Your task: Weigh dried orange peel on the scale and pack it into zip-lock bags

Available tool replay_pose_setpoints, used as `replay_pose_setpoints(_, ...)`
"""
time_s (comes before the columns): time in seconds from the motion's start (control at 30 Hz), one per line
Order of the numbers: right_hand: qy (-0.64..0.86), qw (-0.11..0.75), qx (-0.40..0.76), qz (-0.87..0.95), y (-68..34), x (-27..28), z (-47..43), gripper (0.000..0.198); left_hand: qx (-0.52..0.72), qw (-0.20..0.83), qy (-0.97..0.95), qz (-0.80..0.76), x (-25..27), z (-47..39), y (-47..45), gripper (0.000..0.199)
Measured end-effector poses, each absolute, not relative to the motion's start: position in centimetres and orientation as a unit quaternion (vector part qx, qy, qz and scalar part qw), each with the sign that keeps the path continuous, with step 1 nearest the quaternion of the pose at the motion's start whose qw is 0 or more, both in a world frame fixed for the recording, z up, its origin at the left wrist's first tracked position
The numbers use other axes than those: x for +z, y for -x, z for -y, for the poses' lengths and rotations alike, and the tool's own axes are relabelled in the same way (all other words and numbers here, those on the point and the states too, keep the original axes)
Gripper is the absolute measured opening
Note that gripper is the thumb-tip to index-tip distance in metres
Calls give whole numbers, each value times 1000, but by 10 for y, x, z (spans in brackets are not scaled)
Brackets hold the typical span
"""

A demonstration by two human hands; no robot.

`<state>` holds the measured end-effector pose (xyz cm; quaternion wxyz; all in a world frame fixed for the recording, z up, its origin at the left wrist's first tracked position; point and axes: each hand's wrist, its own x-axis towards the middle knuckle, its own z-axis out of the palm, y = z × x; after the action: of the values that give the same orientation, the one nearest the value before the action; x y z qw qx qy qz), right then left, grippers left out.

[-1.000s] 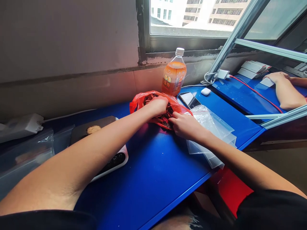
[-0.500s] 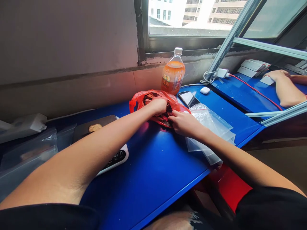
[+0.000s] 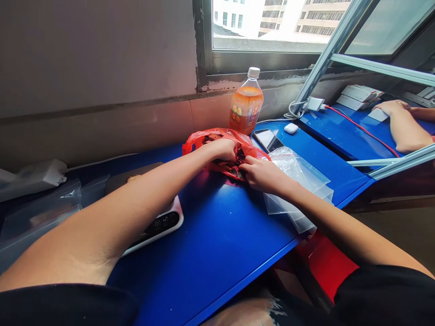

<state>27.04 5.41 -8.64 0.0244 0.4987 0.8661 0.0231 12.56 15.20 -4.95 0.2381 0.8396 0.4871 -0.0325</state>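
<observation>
A blue table runs along the wall, and on it, straight ahead of the person at the end of both outstretched arms, sits a red plastic bag. Its long axis lies roughly across the view, from a handle loop on the left to a drawn-out edge on the right, and its mouth gapes upward. To the near left of it, partly hidden under the left forearm, is a white digital scale. Overlapping clear zip bags lie just to the right, passing under the right wrist, and an orange drink bottle stands upright directly behind the red bag.

The relation that matters is between the two hands and that mouth. The left hand comes in over the near left side and dips into the opening; its fingers are hidden, so whether they are closed on anything cannot be told. The right hand is at the near right side of the mouth, thumb and fingers curled together, seemingly pinching the bag's edge. Both touch the red bag and lie close beside each other, the left deeper inside it.

Smaller still, a smartphone lies behind the zip bags, and dark reddish pieces fill the bag's mouth.
</observation>
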Motion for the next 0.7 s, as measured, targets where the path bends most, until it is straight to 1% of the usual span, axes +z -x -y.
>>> replay_pose_setpoints(0.13, -506, 29, 16, -862, -270, -83, -53, 29, -110, 190, -846, -486, -41, -145, -119, 34)
replay_pose_setpoints(0.27, -507, 34, 15, -861, -269, -82, -54, 30, -114, 144, -854, -486, -32, -142, -112, 28)
replay_pose_setpoints(0.37, -510, 35, 18, -859, -269, -83, -54, 31, -91, 127, -859, -487, -26, -140, -107, 17)
replay_pose_setpoints(0.4, -509, 33, 21, -860, -270, -83, -54, 30, -81, 127, -861, -486, -25, -139, -104, 15)
replay_pose_setpoints(0.5, -501, 25, 32, -865, -272, -82, -53, 28, -47, 140, -865, -480, -22, -136, -98, 24)
replay_pose_setpoints(0.57, -504, 12, 43, -863, -271, -77, -53, 26, -24, 158, -865, -476, -20, -134, -93, 26)
replay_pose_setpoints(0.63, -519, -25, 66, -852, -266, -72, -55, 28, -2, 184, -863, -471, -20, -133, -89, 23)
replay_pose_setpoints(0.7, -529, -79, 88, -840, -257, -69, -60, 32, 19, 217, -859, -463, -21, -133, -86, 15)
